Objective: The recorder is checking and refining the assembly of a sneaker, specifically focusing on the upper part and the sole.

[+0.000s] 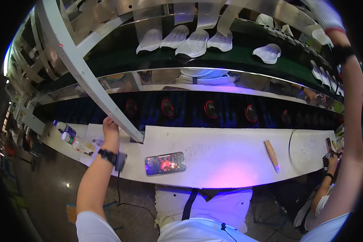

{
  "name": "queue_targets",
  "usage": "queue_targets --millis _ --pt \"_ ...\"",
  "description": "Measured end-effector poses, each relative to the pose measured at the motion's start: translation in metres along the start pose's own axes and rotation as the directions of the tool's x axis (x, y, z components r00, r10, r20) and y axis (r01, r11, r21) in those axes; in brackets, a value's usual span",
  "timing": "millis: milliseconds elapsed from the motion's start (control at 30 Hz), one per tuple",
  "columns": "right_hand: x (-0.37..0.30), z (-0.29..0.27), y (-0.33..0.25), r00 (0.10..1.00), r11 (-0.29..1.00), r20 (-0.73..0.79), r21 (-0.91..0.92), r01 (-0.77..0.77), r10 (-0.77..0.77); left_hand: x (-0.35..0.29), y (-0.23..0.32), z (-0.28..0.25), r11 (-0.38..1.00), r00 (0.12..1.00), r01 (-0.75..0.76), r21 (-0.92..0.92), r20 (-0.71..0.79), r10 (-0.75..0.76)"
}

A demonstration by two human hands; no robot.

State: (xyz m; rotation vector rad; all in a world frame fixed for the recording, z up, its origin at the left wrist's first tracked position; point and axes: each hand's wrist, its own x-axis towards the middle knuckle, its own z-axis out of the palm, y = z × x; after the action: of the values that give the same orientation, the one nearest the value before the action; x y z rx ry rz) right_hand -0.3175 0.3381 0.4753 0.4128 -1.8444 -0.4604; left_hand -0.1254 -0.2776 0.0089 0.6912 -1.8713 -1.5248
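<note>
My left hand point(110, 128) is at the lower part of a slanted grey metal post point(88, 82), its fingers curled against the post's edge. Part of those fingers is hidden. My right arm stretches far up along the right side, and my right hand point(326, 15), in a white glove with a red cuff, is raised over the far end of the upper green belt point(238, 60). Its fingers are cut off and smeared at the rim. White shoe soles point(192, 43) lie on that belt, one single sole point(267, 53) apart from the others.
A phone with a lit screen point(165, 163) and a wooden-handled tool point(271, 155) lie on the white table point(218, 157). Two bottles point(77, 143) stand at left. Dark red-edged pieces point(210, 109) sit on the lower black belt point(189, 109). Another person's hand point(332, 161) is at far right.
</note>
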Motion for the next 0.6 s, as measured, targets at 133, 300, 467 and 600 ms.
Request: queue_targets --millis 133,300,467,600 --pt "0.018 0.074 -0.066 0.971 0.976 0.238 0.214 -0.051 -0.002 0.095 -0.063 0.02 0.805 0.857 0.514 -0.296 0.227 -0.463" --pt "-0.003 0.082 -0.177 0.998 0.903 0.055 0.43 -0.023 0.0 0.132 -0.09 0.072 0.772 0.79 0.578 -0.265 0.418 -0.448" --pt "0.022 0.016 -0.303 0.946 0.49 0.101 0.869 0.066 -0.308 0.125 -0.067 0.061 0.877 0.784 0.461 -0.135 0.525 -0.331" --pt "0.058 -0.017 -0.38 0.65 0.539 0.355 0.836 0.1 -0.672 0.066 -0.002 0.008 0.99 0.824 0.125 0.062 0.549 -0.138"
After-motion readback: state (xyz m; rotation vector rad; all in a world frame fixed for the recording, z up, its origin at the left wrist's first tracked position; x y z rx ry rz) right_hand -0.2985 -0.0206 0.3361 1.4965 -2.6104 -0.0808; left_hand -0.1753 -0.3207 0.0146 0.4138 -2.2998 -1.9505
